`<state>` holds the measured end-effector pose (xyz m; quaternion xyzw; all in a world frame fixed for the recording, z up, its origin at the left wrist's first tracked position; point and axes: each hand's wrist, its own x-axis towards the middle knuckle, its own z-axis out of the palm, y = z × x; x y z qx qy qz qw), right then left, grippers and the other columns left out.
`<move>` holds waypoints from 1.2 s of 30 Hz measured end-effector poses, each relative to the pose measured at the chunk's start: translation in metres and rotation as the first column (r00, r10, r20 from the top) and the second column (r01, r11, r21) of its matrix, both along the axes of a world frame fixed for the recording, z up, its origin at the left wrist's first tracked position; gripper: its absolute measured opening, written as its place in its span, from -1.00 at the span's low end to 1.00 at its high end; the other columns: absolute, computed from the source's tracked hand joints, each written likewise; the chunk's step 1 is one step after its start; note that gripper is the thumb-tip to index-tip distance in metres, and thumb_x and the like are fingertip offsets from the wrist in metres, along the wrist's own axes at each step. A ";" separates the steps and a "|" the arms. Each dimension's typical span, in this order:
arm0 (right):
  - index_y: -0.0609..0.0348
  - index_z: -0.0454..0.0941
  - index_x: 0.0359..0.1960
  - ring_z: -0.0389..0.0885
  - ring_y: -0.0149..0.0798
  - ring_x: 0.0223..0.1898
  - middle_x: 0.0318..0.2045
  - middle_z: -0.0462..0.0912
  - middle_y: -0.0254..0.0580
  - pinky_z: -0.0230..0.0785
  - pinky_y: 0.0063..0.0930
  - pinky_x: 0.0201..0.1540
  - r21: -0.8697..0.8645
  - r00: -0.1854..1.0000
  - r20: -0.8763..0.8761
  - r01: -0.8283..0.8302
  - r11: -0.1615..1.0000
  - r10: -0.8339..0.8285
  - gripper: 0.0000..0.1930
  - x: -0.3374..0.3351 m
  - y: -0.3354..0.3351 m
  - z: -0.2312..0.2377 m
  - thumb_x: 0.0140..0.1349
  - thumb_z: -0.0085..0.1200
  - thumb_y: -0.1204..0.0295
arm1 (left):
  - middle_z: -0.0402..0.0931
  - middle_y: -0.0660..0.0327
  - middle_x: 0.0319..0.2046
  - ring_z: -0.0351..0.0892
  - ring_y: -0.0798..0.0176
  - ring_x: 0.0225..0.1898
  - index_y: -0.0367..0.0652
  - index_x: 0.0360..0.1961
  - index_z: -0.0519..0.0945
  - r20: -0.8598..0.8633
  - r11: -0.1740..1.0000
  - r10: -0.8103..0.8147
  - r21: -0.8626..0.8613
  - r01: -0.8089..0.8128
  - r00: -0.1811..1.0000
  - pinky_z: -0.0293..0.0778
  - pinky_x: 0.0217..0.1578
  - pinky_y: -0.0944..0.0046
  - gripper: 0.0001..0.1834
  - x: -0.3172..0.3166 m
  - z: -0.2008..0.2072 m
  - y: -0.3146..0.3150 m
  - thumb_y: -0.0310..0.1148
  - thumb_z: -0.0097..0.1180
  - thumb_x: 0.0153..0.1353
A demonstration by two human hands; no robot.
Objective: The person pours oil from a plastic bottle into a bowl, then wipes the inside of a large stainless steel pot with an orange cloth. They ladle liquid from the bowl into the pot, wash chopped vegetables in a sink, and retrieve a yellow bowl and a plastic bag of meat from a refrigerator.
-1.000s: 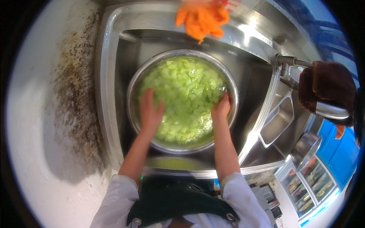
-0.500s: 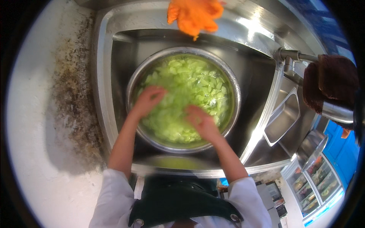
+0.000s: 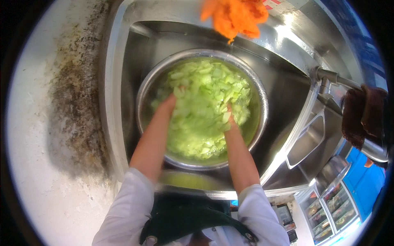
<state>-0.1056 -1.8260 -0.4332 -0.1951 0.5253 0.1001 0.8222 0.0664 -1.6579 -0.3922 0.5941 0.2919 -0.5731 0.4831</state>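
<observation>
A wide round steel bowl (image 3: 264, 110) stands in the sink, filled with water and many pale green sliced vegetable pieces (image 3: 207, 88). Both my hands are sunk into the pieces. My left hand (image 3: 173, 97) is at the left of the heap, wrist at the surface, with only a bit of finger or knuckle showing through. At the right, my right hand (image 3: 230, 115) is mostly covered by slices and water. The fingers of both hands are hidden or smeared, so what they grip cannot be made out. The slices between them are blurred by motion.
The steel sink (image 3: 285, 92) surrounds the bowl. An orange cloth-like item (image 3: 238, 18) hangs at the far edge. On the right are a faucet pipe (image 3: 328, 76), brown cloths (image 3: 363, 112) and a rectangular steel pan (image 3: 305, 141). A stained white wall (image 3: 37, 123) borders the left.
Both hands have gone from above the surface down into the slices, the left slightly right and the right farther out. The heap has shifted, and the whole view has moved a little.
</observation>
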 end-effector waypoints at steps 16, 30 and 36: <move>0.38 0.43 0.04 0.58 -0.41 -0.37 -0.21 0.63 -0.10 0.47 -0.52 -0.27 -0.969 0.981 0.186 0.173 -0.173 -0.060 -0.74 0.018 -0.168 0.246 0.45 -0.07 0.44 | 0.43 0.08 0.20 0.35 -0.05 0.27 -0.04 0.09 0.57 0.817 0.833 -0.472 0.290 0.471 0.332 0.26 0.28 0.07 -0.55 -0.074 0.099 0.086 -0.53 0.13 0.12; 0.25 0.56 -0.06 0.63 -0.16 -0.11 -0.07 0.61 -0.05 0.44 -0.31 0.00 -0.964 0.916 -0.243 -0.190 -0.188 0.320 -0.81 -0.055 -0.096 0.210 0.32 0.09 0.52 | 0.24 -0.12 0.31 0.26 -0.03 0.33 -0.24 0.43 0.01 0.691 0.957 -0.272 0.268 0.113 0.669 0.25 0.27 0.11 -0.20 -0.134 0.016 0.119 -0.29 0.14 0.29; 0.21 0.18 0.39 0.23 0.00 0.38 0.34 0.29 0.12 0.11 -0.20 0.37 -0.838 0.894 -0.362 -0.436 0.328 0.265 -0.44 -0.051 -0.034 0.094 0.45 -0.10 0.21 | 0.14 -0.15 0.36 0.18 -0.05 0.37 -0.28 0.47 -0.12 0.526 0.807 -0.568 0.507 0.303 0.633 0.14 0.34 0.07 -0.02 -0.112 -0.010 0.051 -0.03 0.15 0.26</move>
